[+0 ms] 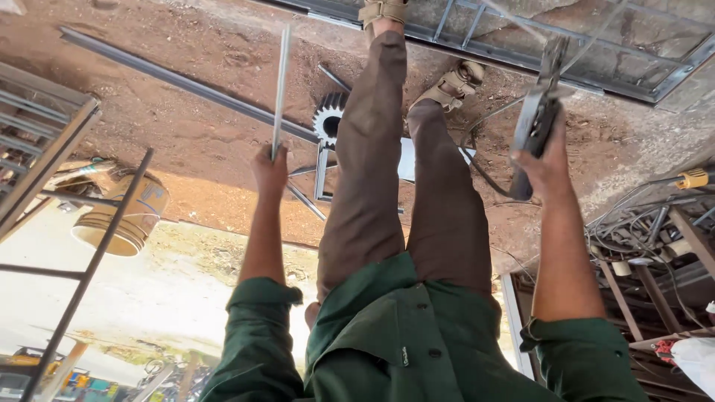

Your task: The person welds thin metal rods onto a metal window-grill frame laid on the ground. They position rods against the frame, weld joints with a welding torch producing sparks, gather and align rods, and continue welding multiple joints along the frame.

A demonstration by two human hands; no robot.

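My left hand (269, 173) is closed around the lower end of a thin, straight metal rod (281, 89), which points away toward the dirt ground. My right hand (547, 167) grips a dark clamp-like electrode holder (538, 119); a black cable (482, 167) trails from it. Both arms reach out in green sleeves, one on each side of my legs in brown trousers (372, 171). My sandalled feet (454, 83) stand near a metal bar frame (581, 63) lying on the ground.
A toothed gear wheel (328, 117) lies by my feet beside a small steel stand. A long steel bar (186, 82) crosses the red dirt. A metal grid frame (67, 246) and a round tub (123, 216) are at left, piled scrap steel and wires (655, 238) at right.
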